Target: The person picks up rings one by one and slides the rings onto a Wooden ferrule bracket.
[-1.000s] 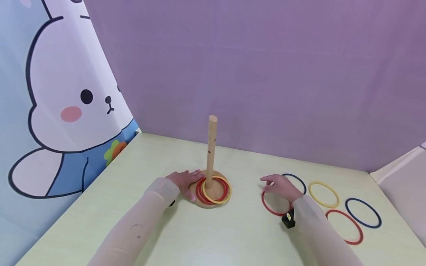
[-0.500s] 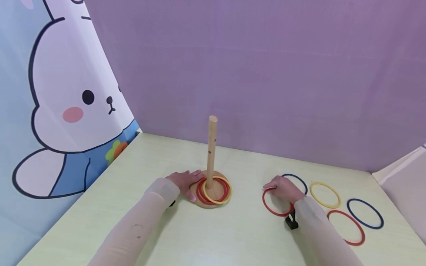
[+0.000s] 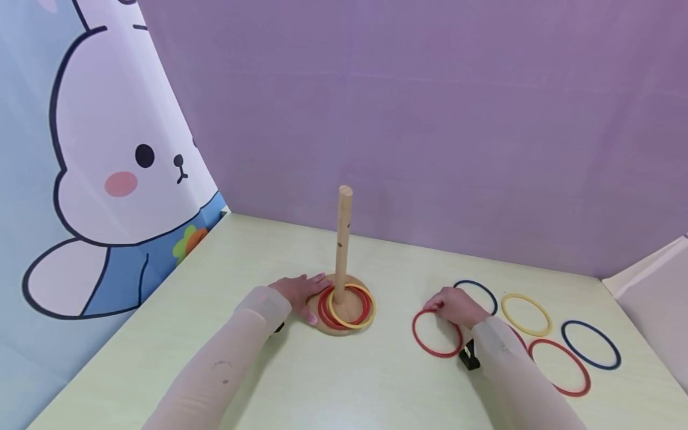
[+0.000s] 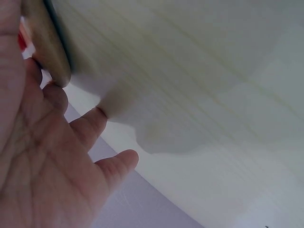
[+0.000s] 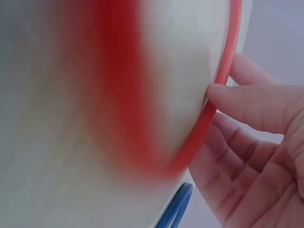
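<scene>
A round wooden base [image 3: 348, 330] with an upright wooden peg [image 3: 343, 251] stands mid-table. Red rings [image 3: 324, 313] and a yellow ring [image 3: 373, 315] lie around the peg's foot. My left hand [image 3: 298, 294], fingers spread, touches the base's left edge; in the left wrist view the wooden rim [image 4: 50, 45] meets the fingers. To the right, my right hand [image 3: 458, 306] pinches a red ring [image 3: 438, 356] by its far edge. The right wrist view has the thumb on one side of this red ring [image 5: 202, 126] and fingers on the other.
Right of the right hand lie a blue ring [image 3: 491, 295], a yellow ring [image 3: 547, 319], another blue ring [image 3: 617, 352] and a red ring [image 3: 580, 391]. A further red arc [image 3: 518, 337] shows beside the right sleeve. Purple cloth [image 3: 430, 149] hangs behind the table.
My right hand has closed finger and thumb on the red ring, which has shifted slightly left and towards me. The left hand stays at the base.
</scene>
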### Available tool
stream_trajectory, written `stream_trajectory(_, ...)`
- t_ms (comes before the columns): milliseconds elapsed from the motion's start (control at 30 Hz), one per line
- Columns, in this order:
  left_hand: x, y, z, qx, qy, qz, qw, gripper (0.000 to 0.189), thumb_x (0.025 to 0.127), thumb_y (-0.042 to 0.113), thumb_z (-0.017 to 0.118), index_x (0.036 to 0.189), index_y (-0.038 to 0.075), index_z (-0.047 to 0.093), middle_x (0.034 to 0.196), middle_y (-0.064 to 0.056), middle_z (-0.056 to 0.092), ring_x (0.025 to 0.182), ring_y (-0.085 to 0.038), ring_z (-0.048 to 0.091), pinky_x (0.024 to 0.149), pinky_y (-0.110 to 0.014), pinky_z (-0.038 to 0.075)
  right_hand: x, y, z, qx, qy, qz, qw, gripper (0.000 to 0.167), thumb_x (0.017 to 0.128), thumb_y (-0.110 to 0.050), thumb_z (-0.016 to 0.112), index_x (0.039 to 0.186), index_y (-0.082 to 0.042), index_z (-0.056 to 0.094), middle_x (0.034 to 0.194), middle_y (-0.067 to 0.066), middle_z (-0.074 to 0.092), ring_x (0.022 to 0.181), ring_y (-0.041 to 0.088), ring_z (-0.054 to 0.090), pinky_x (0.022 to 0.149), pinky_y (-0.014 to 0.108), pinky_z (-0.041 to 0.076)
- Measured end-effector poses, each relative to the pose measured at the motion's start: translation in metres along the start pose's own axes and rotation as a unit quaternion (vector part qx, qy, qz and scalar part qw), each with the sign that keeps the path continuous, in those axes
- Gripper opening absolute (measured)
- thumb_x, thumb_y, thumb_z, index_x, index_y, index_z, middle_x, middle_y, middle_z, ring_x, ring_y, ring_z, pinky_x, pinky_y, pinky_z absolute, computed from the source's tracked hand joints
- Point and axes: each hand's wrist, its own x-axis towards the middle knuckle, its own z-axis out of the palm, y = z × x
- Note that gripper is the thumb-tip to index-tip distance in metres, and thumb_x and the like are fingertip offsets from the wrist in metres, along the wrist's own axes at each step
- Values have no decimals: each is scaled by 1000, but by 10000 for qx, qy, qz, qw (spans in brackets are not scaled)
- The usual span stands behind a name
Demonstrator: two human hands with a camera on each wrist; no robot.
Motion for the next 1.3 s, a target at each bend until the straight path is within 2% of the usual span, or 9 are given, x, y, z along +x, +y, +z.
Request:
stream_trajectory(133,1,0,0,-44,-23,-9,10000,89,79,42,76,152,27,28,158,2,23,141,-35,26,99,-60,38,2,-2,1,176,-148,369,9991,29,78,16,62,96,-2,75,92,7,71,82,18,58,69,27,51)
stream_trajectory(267,2,1,-1,-30,-29,-40,10000,89,79,43,76,152,28,28,158,2,23,141,-35,26,98,-60,39,4,-5,0,662,-458,866,9930,35,76,18,60,105,2,71,88,9,65,74,18,54,59,27,51)
stream_trajectory(367,3,3,-2,-25,-27,-52,10000,89,79,43,76,152,27,28,158,2,23,141,-35,26,98,-60,39,4,-7,0,1083,-648,1261,9840,39,74,18,60,109,2,68,83,6,60,66,17,54,55,27,51)
stream_trajectory(500,6,4,-2,5,-14,-78,10000,89,78,44,76,152,28,28,158,3,23,141,-34,26,98,-60,38,2,-9,1,1863,-749,1452,9688,41,72,16,62,112,3,66,83,6,58,63,17,56,55,29,54)
stream_trajectory(700,9,4,-1,62,-30,-175,9998,91,77,46,76,152,29,28,158,4,22,141,-33,27,97,-60,40,2,-7,0,3274,-1018,1417,9286,43,77,13,61,120,10,58,87,9,56,62,16,60,56,28,55)
stream_trajectory(833,11,4,-1,84,-51,-230,9997,91,77,47,76,152,30,27,158,5,22,141,-32,26,97,-59,40,1,-6,-2,3797,-1166,1268,9090,47,82,10,61,127,13,50,90,11,55,64,16,62,58,27,56)
stream_trajectory(1033,10,4,-2,-13,-6,-167,9999,90,77,45,76,152,28,28,158,3,22,141,-34,26,99,-60,38,1,-7,-1,4213,-1153,1090,8929,50,84,9,61,132,15,45,93,10,53,76,16,64,65,29,57)
stream_trajectory(1200,11,3,-1,-13,17,-175,9998,91,77,46,77,152,29,28,158,4,22,141,-34,27,98,-60,38,-1,-11,-2,4379,-1044,981,8875,52,85,10,59,134,15,43,97,14,54,82,19,64,70,31,57)
stream_trajectory(1300,13,3,1,1,-1,-174,9998,91,77,45,76,152,29,28,158,4,22,141,-33,27,98,-60,38,-5,-19,-8,4570,-888,975,8797,54,86,10,57,137,15,39,100,17,54,84,20,63,73,32,57)
